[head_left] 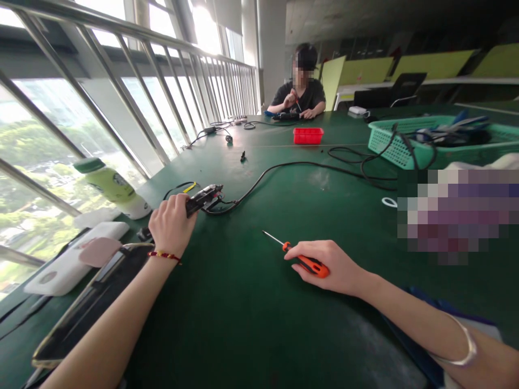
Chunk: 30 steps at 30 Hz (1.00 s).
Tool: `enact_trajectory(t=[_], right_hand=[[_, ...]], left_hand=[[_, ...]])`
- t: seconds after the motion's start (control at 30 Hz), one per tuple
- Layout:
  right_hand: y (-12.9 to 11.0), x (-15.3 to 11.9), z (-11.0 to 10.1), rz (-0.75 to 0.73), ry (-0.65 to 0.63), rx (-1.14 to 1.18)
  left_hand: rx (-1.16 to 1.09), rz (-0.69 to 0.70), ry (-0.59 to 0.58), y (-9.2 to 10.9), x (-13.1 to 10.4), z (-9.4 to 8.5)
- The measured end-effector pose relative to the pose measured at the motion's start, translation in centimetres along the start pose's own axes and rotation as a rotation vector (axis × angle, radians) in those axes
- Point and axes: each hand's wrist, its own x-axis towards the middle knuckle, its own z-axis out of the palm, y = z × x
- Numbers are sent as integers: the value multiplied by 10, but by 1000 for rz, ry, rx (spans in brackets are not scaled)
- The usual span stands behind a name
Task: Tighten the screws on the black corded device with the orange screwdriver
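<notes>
My left hand [172, 224] is closed around a black device [205, 199] with exposed inner parts, held over the left side of the green table [243, 302]. A black cable [279, 166] runs from the device toward the right. My right hand [324, 265] grips an orange and black screwdriver [310, 265], its thin shaft pointing up and to the left, away from the device. The palm side of my left hand is hidden.
At the left are a green-capped bottle [111, 186], a white case [65, 270] and a black bag [93, 302]. Farther back sit a red box [308, 135], a green basket [389, 143] of tools and a seated person [300, 89]. A metal railing [162, 46] lines the left.
</notes>
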Motion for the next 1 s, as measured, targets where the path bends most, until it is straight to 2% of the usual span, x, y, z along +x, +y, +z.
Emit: enact_trajectory(t=[0.13, 0.23, 0.3, 0.37, 0.43, 0.53, 0.63, 0.73, 0.8, 0.93, 1.0], right_hand=[[3, 2, 0, 69, 207, -10], [4, 2, -2, 95, 289, 11], [3, 2, -4, -2, 288, 22], [2, 0, -4, -133, 266, 12], [0, -1, -3, -203, 232, -7], [1, -1, -2, -166, 157, -23], [4, 0, -4, -94, 119, -19], [6, 1, -6, -59, 94, -6], [5, 1, -6, -51, 65, -6], [5, 1, -5, -48, 61, 0], [5, 1, -4, -45, 99, 10]], left_hand=[[-32, 10, 120, 8, 0, -9], [-139, 49, 148, 27, 3, -17], [-214, 144, 92, 47, 7, -21], [-267, 284, -12, 71, 12, -26], [-318, 429, -110, 97, 20, -30], [-392, 557, -194, 131, 32, -27], [-414, 564, -238, 150, 43, -10], [-426, 531, -323, 154, 49, 13], [-423, 510, -327, 149, 50, 22], [-369, 472, -221, 126, 51, 23], [-343, 362, -170, 106, 49, 21]])
